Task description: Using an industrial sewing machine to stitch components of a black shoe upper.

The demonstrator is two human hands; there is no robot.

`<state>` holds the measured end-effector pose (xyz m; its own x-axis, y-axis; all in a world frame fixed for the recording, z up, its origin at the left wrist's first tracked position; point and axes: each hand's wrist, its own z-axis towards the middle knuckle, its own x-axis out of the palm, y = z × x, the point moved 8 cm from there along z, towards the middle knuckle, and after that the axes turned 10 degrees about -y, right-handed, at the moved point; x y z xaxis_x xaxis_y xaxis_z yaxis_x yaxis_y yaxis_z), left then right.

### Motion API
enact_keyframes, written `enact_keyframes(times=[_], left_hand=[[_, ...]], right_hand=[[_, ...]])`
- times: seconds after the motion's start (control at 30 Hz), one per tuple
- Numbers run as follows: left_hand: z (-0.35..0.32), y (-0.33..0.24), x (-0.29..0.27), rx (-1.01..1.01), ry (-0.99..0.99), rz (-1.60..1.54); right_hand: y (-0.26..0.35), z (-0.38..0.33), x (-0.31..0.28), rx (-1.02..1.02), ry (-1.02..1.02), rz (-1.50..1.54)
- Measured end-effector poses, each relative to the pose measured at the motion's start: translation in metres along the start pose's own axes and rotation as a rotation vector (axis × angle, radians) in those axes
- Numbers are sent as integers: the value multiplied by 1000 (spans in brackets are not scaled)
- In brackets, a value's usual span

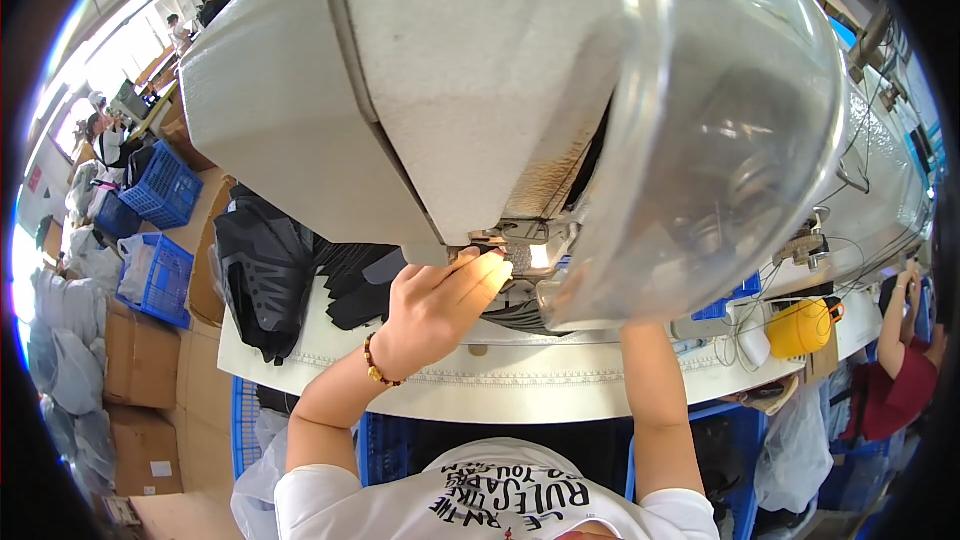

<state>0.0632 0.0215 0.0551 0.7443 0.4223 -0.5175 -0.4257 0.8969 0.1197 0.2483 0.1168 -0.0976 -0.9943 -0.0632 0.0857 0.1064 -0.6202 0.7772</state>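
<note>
A big grey-white sewing machine head [450, 90] fills the upper view, with a clear curved guard [720, 140] on its right. My left hand [440, 300], a bead bracelet on the wrist, reaches under the head beside the lit needle area [537, 256]. Its fingers lie together by black fabric pieces [350, 285] on the white table [520, 390]. Whether it grips anything is hidden. My right forearm [655, 410] rises behind the guard, and that hand is hidden.
A heap of black garments [260, 270] lies at the table's left end. Blue crates [160, 190], cardboard boxes [140, 360] and plastic bags stand on the floor at left. A yellow object [800, 328] and cables sit at right, near another person in a red top [900, 380].
</note>
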Motion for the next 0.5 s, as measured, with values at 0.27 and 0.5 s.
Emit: enact_keyframes(times=[0.27, 0.5], left_hand=[[11, -10, 5, 42, 23, -8], [6, -6, -1, 55, 36, 16]], right_hand=[[-34, -17, -38, 49, -187, -211], [6, -6, -4, -179, -135, -206]])
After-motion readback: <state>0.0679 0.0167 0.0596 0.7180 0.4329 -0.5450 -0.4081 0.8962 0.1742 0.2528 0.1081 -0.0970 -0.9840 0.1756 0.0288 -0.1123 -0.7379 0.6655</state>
